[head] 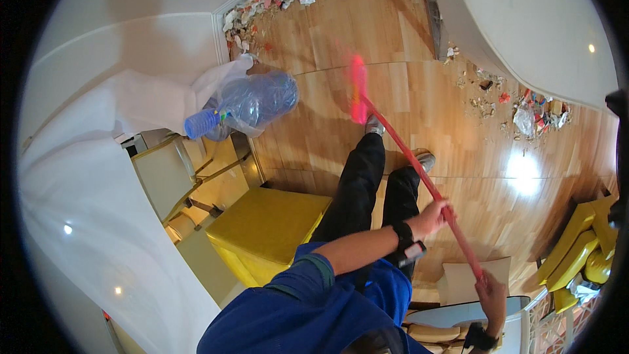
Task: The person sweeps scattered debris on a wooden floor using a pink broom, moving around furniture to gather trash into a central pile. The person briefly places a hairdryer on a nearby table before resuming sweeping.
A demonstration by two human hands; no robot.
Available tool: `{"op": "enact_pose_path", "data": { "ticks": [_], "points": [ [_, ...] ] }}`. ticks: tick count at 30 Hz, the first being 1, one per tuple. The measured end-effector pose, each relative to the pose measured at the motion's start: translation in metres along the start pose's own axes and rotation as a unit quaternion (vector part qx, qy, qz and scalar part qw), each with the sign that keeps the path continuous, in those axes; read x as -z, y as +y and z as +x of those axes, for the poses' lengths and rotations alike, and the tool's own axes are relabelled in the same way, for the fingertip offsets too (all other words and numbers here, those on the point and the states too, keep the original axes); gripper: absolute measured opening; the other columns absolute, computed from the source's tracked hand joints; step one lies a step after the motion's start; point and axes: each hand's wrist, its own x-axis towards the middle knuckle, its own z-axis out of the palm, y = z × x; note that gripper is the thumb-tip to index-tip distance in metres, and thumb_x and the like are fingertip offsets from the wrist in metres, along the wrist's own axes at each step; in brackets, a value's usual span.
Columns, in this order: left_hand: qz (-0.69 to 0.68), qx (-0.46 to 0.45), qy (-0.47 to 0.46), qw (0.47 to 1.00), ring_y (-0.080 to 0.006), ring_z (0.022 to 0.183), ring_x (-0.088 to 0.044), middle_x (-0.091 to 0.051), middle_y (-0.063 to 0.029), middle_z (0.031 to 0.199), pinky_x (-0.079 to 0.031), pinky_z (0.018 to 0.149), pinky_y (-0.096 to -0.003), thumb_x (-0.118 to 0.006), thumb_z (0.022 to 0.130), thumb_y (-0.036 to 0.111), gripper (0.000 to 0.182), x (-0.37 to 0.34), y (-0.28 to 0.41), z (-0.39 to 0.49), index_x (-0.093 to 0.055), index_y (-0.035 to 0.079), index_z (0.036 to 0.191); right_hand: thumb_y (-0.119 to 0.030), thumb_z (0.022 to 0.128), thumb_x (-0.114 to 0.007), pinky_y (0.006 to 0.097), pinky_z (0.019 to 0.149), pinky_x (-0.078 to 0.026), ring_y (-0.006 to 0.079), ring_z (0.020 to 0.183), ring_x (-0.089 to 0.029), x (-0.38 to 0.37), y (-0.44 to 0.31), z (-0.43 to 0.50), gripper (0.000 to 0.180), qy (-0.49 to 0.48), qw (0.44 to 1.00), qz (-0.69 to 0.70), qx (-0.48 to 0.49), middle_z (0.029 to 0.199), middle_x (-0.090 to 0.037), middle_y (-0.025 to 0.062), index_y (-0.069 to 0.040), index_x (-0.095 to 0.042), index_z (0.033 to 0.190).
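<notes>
A broom with a red handle (408,150) slants across the view, and both my hands grip it. My left hand (432,217) is closed around the middle of the handle. Lower down, at the handle's end, my right hand (491,292) holds on. The pink broom head (359,89) is blurred and lies over the wooden floor (398,83), just past my shoe (374,125). A heap of litter (265,2), with paper scraps and other debris, lies along the far wall. Another litter pile (535,113) is by the white covered table on the right.
A large blue plastic bottle (255,98) in clear wrap lies at the left, beside a white cloth (147,103). A yellow padded seat (270,221) stands close to my left leg. More yellow chairs (570,246) are at the right edge. The white table cover (530,19) curves at upper right.
</notes>
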Motion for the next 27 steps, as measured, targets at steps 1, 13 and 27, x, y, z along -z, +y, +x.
{"op": "enact_pose_path", "data": {
  "ticks": [1,13,27],
  "points": [
    [-0.042,0.019,0.049,0.998,-0.0246,0.083,-0.065,-0.063,-0.0090,0.086,-0.055,0.083,-0.0403,-0.057,0.096,0.020,0.013,0.007,-0.013,-0.002,-0.055,0.007,0.095,-0.011,0.089,-0.064,0.0299,0.048,-0.043,0.0136,0.050,-0.052,0.001,-0.001,-0.007,0.036,-0.053,0.990,0.112,-0.060,0.060,-0.052,0.0063,-0.004,-0.062,0.125],
    [0.134,-0.182,0.096,0.970,-0.0274,0.067,-0.057,-0.055,-0.0104,0.070,-0.050,0.073,-0.0459,-0.049,0.097,0.022,0.024,0.100,0.295,-0.060,-0.049,0.004,0.082,-0.018,0.092,-0.062,0.0407,0.061,-0.051,0.0390,0.069,-0.066,-0.160,-0.185,0.134,0.042,-0.049,0.982,0.131,0.128,0.084,-0.065,0.0262,-0.002,-0.055,0.131],
    [0.037,0.009,0.117,0.992,-0.0286,0.070,-0.062,-0.057,-0.0119,0.074,-0.054,0.066,-0.0484,-0.054,0.097,0.024,0.016,0.056,0.145,-0.049,-0.048,0.009,0.096,-0.013,0.091,-0.061,0.0289,0.060,-0.048,0.0115,0.064,-0.057,-0.096,-0.134,0.043,0.040,-0.063,0.994,0.085,-0.024,0.069,-0.060,0.0112,0.000,-0.059,0.129]
  ]
}}
